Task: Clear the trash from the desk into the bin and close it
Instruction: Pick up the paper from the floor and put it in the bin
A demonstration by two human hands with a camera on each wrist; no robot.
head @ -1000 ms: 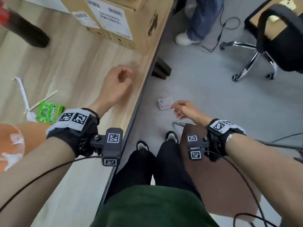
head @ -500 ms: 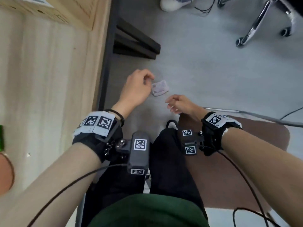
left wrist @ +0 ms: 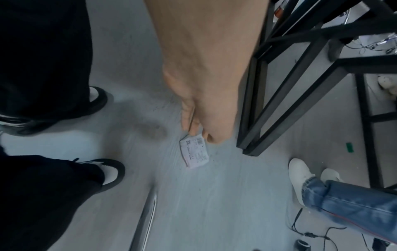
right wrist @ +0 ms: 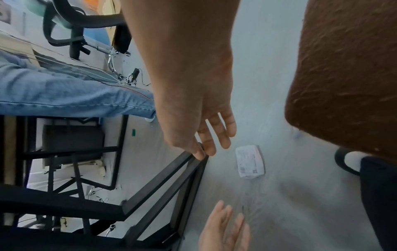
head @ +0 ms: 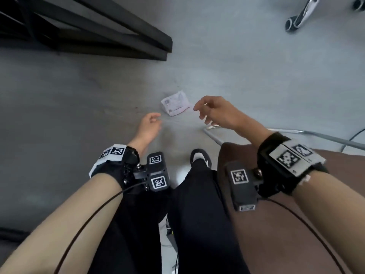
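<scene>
A small white and pink paper packet lies on the grey floor; it also shows as the packet in the left wrist view and the packet in the right wrist view. My left hand hangs just left of and below it, fingers relaxed and empty. My right hand reaches from the right, fingers spread, its fingertips a short way from the packet and not touching it. No bin is in view.
The black metal desk frame stands on the floor at the upper left. A brown chair seat with a chrome leg is at the right. My black-trousered legs and shoes are below. Another person's jeans and white shoes stand nearby.
My view has dropped from the desk top to the floor. Both hands have lowered towards the packet; the left hand, earlier curled near it, now hangs open beside it.
</scene>
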